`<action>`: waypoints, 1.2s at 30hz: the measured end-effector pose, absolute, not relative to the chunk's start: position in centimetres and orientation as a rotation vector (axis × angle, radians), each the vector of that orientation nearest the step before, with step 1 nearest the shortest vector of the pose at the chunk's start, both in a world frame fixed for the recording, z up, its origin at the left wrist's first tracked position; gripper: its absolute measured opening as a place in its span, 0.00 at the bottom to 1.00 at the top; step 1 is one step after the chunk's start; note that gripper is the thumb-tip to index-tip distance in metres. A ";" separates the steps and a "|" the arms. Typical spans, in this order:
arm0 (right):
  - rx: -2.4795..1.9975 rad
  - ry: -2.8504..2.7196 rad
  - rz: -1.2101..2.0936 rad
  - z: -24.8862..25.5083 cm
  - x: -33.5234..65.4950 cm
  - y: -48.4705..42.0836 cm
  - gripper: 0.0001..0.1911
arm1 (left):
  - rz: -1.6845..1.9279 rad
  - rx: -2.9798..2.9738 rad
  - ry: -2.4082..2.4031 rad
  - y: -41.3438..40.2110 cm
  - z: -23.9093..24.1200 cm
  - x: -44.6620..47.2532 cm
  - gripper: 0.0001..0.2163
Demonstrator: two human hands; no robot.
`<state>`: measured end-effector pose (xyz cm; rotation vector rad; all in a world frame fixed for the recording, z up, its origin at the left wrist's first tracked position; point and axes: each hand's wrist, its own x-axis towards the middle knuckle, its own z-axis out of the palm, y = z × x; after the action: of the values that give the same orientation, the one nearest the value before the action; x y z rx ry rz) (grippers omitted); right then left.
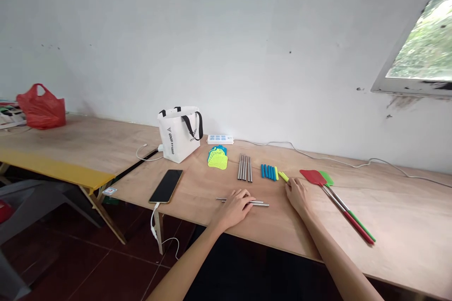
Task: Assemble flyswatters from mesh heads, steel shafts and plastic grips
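Note:
My left hand [236, 208] lies over thin metal tubes [260, 204] near the table's front edge, its fingers curled round them. Their ends stick out on both sides of the hand. At the right, the fingertips of my right hand [297, 194] are closed on the near end of a yellow handle grip [283, 176]; part of it is hidden. Beside it lies a row of blue handle grips [269, 172] with a yellow one at its right end. Several more metal tubes [245, 168] lie side by side farther back. Yellow and blue fly swatter heads [218, 159] are stacked to their left.
A red fly swatter [313, 177] and a green fly swatter [326, 178] lie at the right. Leftward are a phone [166, 186] on a cable and a white bag [180, 136]. A power strip [220, 139] and its cord run along the wall. A red plastic bag [42, 110] sits far left.

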<state>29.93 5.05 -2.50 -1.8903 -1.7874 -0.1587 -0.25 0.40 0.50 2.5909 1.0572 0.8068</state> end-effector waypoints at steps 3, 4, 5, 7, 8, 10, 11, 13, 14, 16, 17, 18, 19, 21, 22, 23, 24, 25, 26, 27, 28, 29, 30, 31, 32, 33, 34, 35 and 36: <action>-1.943 -1.739 -0.175 -1.9 30.4 5.3 0.14 | 0.815 2.597 1.057 0.3 0.5 -0.2 0.13; -1.954 -1.726 -0.176 -1.8 30.5 5.2 0.16 | 0.815 2.597 1.058 0.3 0.5 -0.2 0.13; -1.959 -1.717 -0.175 -1.6 30.7 5.1 0.18 | 0.816 2.598 1.059 0.3 0.5 -0.2 0.14; -1.959 -1.717 -0.171 -1.5 31.0 4.4 0.21 | 0.819 2.601 1.063 0.3 0.4 -0.2 0.14; -1.956 -1.723 -0.170 -1.4 31.2 3.8 0.22 | 0.821 2.603 1.064 0.3 0.4 -0.2 0.14; -1.953 -1.739 -0.171 -1.6 31.6 2.3 0.23 | 0.822 2.605 1.065 0.3 0.4 -0.2 0.14; -1.950 -1.750 -0.174 -1.8 31.7 1.4 0.23 | 0.820 2.604 1.066 0.3 0.4 -0.2 0.14; -1.926 -1.782 -0.191 -2.3 31.8 -0.5 0.24 | 0.811 2.602 1.071 0.4 0.4 -0.1 0.14; -1.893 -1.806 -0.208 -2.6 31.7 -1.5 0.24 | 0.807 2.602 1.076 0.4 0.4 -0.1 0.14; -1.813 -1.841 -0.245 -3.3 31.1 -3.2 0.24 | 0.801 2.604 1.083 0.5 0.4 0.0 0.14; -1.776 -1.847 -0.265 -3.5 30.7 -3.9 0.24 | 0.800 2.608 1.083 0.6 0.3 0.0 0.14; -1.751 -1.845 -0.282 -3.7 30.3 -4.5 0.23 | 0.799 2.613 1.081 0.6 0.3 -0.1 0.14; -1.737 -1.842 -0.292 -3.8 29.7 -4.9 0.22 | 0.796 2.618 1.077 0.6 0.3 -0.1 0.14; -1.741 -1.842 -0.288 -3.7 28.7 -5.2 0.20 | 0.787 2.623 1.071 0.6 0.2 -0.1 0.16; -1.757 -1.840 -0.281 -3.6 28.2 -5.1 0.19 | 0.784 2.616 1.068 0.6 0.2 -0.1 0.17; -1.771 -1.842 -0.274 -3.5 27.8 -4.8 0.19 | 0.789 2.597 1.067 0.6 0.2 -0.2 0.18; -1.776 -1.846 -0.268 -3.4 27.4 -4.6 0.20 | 0.810 2.563 1.071 0.7 0.1 -0.2 0.18; -1.776 -1.851 -0.263 -3.3 27.0 -4.3 0.21 | 0.845 2.516 1.084 0.9 0.1 -0.3 0.18; -1.772 -1.854 -0.258 -3.3 26.6 -4.0 0.22 | 0.892 2.460 1.105 1.3 0.2 -0.5 0.18; -1.762 -1.858 -0.251 -3.1 26.2 -3.9 0.23 | 0.946 2.403 1.139 1.8 0.2 -0.8 0.17; -1.746 -1.868 -0.243 -3.0 25.8 -3.9 0.23 | 0.997 2.351 1.188 2.5 0.3 -1.3 0.16; -1.723 -1.886 -0.235 -2.7 25.3 -4.0 0.24 | 1.034 2.313 1.249 3.4 0.5 -1.8 0.16; -1.692 -1.918 -0.228 -2.4 24.8 -4.2 0.24 | 1.057 2.289 1.334 4.5 0.7 -2.5 0.15; -1.641 -1.973 -0.218 -2.0 24.1 -4.6 0.24 | 1.053 2.282 1.445 5.7 0.8 -3.3 0.15; -1.576 -2.047 -0.203 -1.5 23.3 -4.9 0.25 | 1.026 2.270 1.584 7.0 1.0 -4.2 0.14; -1.502 -2.141 -0.181 -1.0 22.4 -5.3 0.25 | 0.976 2.246 1.747 8.3 1.1 -5.0 0.15; -1.423 -2.228 -0.161 -0.6 21.4 -5.6 0.26 | 0.909 2.204 1.898 9.6 1.2 -5.8 0.16; -1.350 -2.304 -0.139 -0.3 20.4 -5.9 0.26 | 0.890 2.148 1.984 10.8 1.2 -6.5 0.19; -1.291 -2.354 -0.120 -0.1 19.4 -6.0 0.26 | 0.870 2.088 2.058 12.0 1.2 -7.0 0.22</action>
<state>19.38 -6.04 -0.05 -1.2906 -2.3538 -0.1204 -7.03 11.97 1.23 2.0883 2.0578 0.8701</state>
